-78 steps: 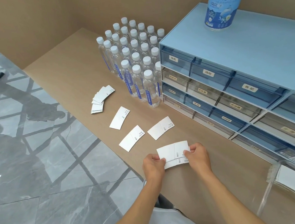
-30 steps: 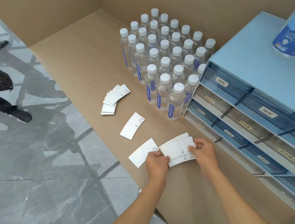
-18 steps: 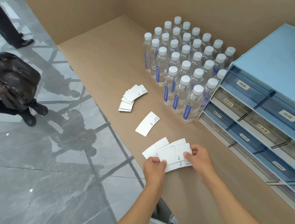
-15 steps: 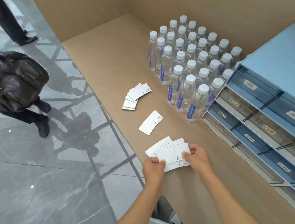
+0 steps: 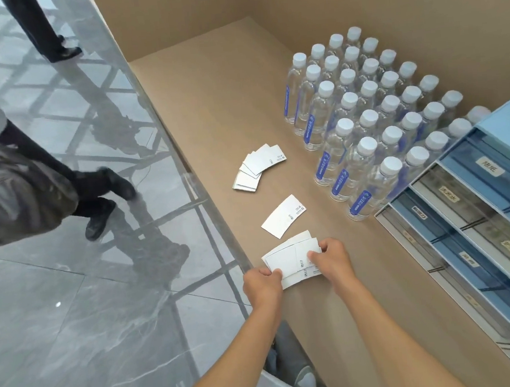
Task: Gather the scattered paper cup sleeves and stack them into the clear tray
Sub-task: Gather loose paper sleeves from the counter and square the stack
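I hold a loose stack of white paper cup sleeves (image 5: 290, 259) flat on the brown counter (image 5: 215, 104), near its front edge. My left hand (image 5: 262, 287) pinches the stack's lower left corner. My right hand (image 5: 330, 256) grips its right end. One single white sleeve (image 5: 283, 216) lies just beyond the stack. Farther back sits a fanned pile of several sleeves (image 5: 259, 166). The clear tray is out of view.
Several rows of capped water bottles (image 5: 364, 116) stand at the back right. A blue drawer cabinet (image 5: 480, 213) with labelled drawers fills the right side. Left of the counter edge is a grey marble floor, where a person's legs (image 5: 93, 189) and a dark bag (image 5: 10, 196) pass.
The stack took in one more sleeve from the counter, so only a single loose one lies ahead. My view has swung left, and a person with a bag walked into view.
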Action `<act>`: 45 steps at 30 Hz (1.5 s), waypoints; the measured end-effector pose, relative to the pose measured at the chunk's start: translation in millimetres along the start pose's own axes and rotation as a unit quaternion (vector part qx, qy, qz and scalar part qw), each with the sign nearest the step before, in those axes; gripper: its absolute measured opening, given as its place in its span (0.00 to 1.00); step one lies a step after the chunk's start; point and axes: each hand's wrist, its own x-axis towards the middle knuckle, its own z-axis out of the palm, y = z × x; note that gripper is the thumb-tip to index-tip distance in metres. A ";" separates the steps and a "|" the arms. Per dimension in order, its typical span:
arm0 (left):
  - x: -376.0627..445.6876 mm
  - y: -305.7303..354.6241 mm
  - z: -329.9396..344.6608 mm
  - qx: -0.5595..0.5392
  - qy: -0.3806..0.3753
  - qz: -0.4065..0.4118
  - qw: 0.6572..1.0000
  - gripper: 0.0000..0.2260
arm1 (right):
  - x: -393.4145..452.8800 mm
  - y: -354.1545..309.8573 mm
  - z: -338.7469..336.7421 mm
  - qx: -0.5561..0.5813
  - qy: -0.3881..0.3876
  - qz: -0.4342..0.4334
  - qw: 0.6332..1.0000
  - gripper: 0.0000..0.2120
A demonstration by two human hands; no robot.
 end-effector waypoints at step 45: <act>2.1 36.6 1.2 -0.055 -0.040 -0.047 0.997 0.10 | 14.2 -22.3 -17.2 0.064 0.024 -0.023 0.997 0.11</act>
